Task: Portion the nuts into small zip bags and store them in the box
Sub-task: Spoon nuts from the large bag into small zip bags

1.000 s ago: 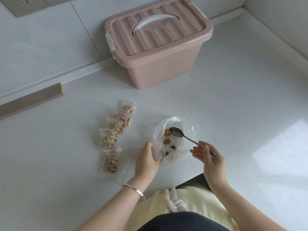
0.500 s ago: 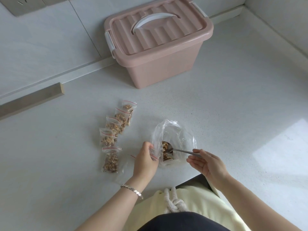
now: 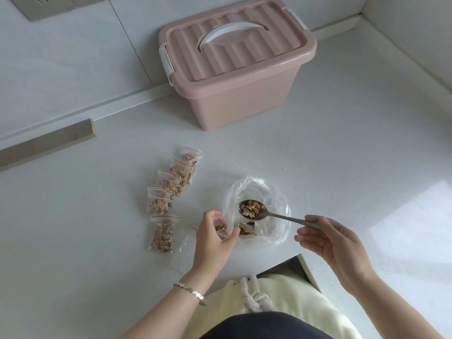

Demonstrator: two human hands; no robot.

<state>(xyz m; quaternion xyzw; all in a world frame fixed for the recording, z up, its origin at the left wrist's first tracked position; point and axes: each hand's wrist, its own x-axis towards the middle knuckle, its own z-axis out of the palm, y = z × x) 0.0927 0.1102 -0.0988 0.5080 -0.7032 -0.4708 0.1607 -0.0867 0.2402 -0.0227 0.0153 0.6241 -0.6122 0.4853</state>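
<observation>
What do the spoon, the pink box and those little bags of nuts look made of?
Spoon: metal, likely stainless steel; grey with a dull sheen along the thin handle.
Box: opaque matte pink plastic, with moulded ribs on the lid and a white handle.
Zip bags: thin clear plastic film, glossy and wrinkled; nuts show through, red strip at the top.

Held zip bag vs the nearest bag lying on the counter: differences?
The held bag is gripped by the left hand with its mouth open; the counter bag lies flat, untouched, apparently zipped. The held bag shows only a few nuts; the counter bag looks much fuller. Both are small clear bags holding nuts.
</observation>
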